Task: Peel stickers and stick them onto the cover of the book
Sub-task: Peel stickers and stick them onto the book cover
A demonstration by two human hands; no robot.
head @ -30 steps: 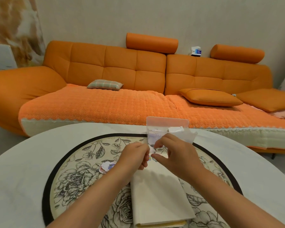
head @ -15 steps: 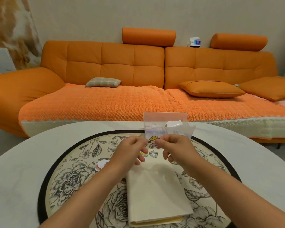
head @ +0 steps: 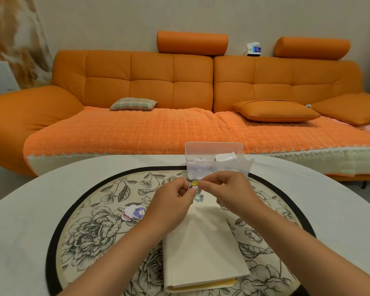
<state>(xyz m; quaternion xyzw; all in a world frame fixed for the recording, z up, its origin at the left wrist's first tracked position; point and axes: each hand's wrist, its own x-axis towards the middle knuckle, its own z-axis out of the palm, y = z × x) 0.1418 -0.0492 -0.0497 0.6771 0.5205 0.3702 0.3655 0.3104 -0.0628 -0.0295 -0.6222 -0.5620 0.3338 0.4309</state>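
The small white and blue box (head: 254,48) on the sofa (head: 150,82), far behind the book (head: 203,248), carries print too small to read. The left hand (head: 171,201) and the right hand (head: 229,191) each pinch one edge of a cartoon sticker (head: 194,185), held between them just above the far end of the closed book. A second sticker (head: 199,198) lies at that far end under the hands, a pile of stickers (head: 135,212) lies left of the book, and a clear plastic box (head: 214,159) stands just behind it.
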